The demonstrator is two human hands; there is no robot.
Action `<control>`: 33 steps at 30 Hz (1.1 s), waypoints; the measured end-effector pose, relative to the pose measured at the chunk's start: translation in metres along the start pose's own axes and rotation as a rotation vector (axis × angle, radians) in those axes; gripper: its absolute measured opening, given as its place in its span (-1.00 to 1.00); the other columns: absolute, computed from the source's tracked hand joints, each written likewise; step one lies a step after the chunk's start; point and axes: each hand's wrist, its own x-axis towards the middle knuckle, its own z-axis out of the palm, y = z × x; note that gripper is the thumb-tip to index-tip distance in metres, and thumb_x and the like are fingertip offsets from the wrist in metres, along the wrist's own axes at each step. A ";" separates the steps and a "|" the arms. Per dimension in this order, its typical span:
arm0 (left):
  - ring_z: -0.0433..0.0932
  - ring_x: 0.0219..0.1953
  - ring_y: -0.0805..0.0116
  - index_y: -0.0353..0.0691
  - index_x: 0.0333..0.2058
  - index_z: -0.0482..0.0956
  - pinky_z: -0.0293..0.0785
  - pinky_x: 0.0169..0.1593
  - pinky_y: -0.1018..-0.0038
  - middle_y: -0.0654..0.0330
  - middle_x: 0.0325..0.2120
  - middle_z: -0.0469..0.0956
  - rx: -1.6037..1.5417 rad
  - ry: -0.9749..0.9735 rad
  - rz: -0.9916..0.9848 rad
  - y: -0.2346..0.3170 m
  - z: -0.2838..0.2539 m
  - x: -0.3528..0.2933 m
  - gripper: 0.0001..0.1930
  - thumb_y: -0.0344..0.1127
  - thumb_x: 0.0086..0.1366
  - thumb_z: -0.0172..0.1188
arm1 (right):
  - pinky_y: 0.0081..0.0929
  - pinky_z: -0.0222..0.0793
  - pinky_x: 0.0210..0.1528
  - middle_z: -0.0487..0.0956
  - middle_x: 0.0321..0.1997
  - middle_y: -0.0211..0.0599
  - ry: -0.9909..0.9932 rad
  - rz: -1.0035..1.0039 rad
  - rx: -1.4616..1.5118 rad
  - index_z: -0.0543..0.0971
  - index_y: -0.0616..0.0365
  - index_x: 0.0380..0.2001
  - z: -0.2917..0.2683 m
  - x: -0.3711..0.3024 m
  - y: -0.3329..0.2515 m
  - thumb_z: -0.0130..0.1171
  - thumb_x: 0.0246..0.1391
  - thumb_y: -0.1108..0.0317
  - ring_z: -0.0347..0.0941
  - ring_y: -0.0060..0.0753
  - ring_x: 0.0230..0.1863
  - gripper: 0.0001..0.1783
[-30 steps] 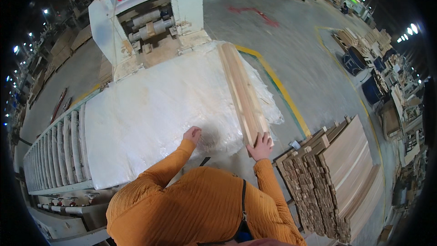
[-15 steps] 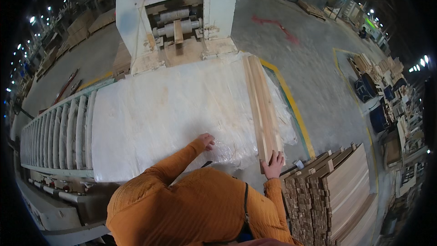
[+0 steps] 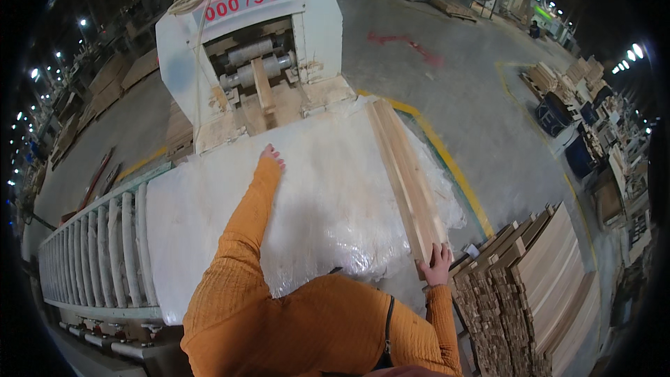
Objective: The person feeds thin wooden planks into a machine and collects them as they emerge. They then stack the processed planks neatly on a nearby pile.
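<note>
My left hand [image 3: 273, 156] reaches out over the white plastic-covered table [image 3: 321, 188], empty, its fingers apart. Just beyond it, a narrow wooden strip [image 3: 263, 87] sticks out from between the metal rollers [image 3: 259, 63] of a white machine [image 3: 178, 63] and slopes down toward the table. My right hand [image 3: 437, 264] rests on the near end of some long wooden boards [image 3: 405, 174]. Its fingers are spread over them. These boards lie lengthwise along the table's right edge; whether they are separate or joined is hard to make out.
At my right stands a tall stack of wooden boards [image 3: 558, 272]. A roller conveyor [image 3: 105, 251] adjoins the table's left side. A yellow floor line [image 3: 453, 174] runs past the table on the right, with dark blue bins [image 3: 579, 160] and wood piles farther off.
My left hand has moved forward from the table's near side toward the machine. The strip sticks out farther from the rollers. My right hand stays on the boards' near end.
</note>
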 end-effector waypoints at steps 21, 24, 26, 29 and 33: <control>0.53 -0.08 -0.07 -0.38 0.14 0.26 0.46 -0.10 0.13 -0.14 -0.07 0.51 0.582 0.014 0.286 0.071 0.044 0.080 -0.24 0.21 0.23 -0.02 | 0.07 -0.05 0.34 0.15 0.32 0.09 0.000 0.024 -0.069 0.35 0.01 0.19 0.001 0.008 -0.012 0.36 -0.32 0.00 -0.05 0.26 0.34 -0.09; 0.52 -0.04 -0.07 -0.46 0.09 0.30 0.47 -0.08 0.18 -0.22 -0.09 0.51 0.585 0.139 0.389 0.046 0.045 0.061 -0.24 0.21 0.24 -0.03 | 0.08 -0.05 0.34 0.15 0.33 0.07 0.008 0.026 -0.074 0.34 0.01 0.20 0.002 0.007 -0.010 0.37 -0.33 -0.01 -0.06 0.26 0.35 -0.08; 0.52 -0.03 -0.09 -0.49 0.07 0.31 0.47 -0.06 0.20 -0.26 -0.10 0.51 0.572 0.156 0.445 0.038 0.041 0.047 -0.25 0.20 0.25 -0.03 | 0.08 -0.04 0.34 0.14 0.33 0.05 -0.036 0.108 -0.092 0.34 -0.01 0.20 0.001 0.006 -0.011 0.37 -0.33 -0.01 -0.07 0.25 0.36 -0.08; 0.52 -0.05 -0.13 -0.48 0.04 0.32 0.48 -0.06 0.20 -0.27 -0.11 0.51 0.571 0.124 0.459 0.029 0.037 0.025 -0.28 0.18 0.26 -0.03 | 0.08 -0.03 0.33 0.13 0.34 0.03 -0.050 0.144 -0.083 0.33 -0.03 0.20 -0.003 0.004 -0.017 0.36 -0.32 -0.01 -0.08 0.25 0.36 -0.08; 0.56 -0.15 -0.14 -0.46 0.02 0.33 0.52 -0.15 0.17 -0.25 -0.15 0.52 0.612 0.162 0.415 0.020 0.037 -0.005 -0.30 0.18 0.25 0.00 | 0.01 -0.02 0.33 0.16 0.32 0.05 0.103 0.179 -0.205 0.31 0.07 0.21 -0.006 -0.010 -0.032 0.29 -0.18 0.08 -0.02 0.22 0.34 -0.17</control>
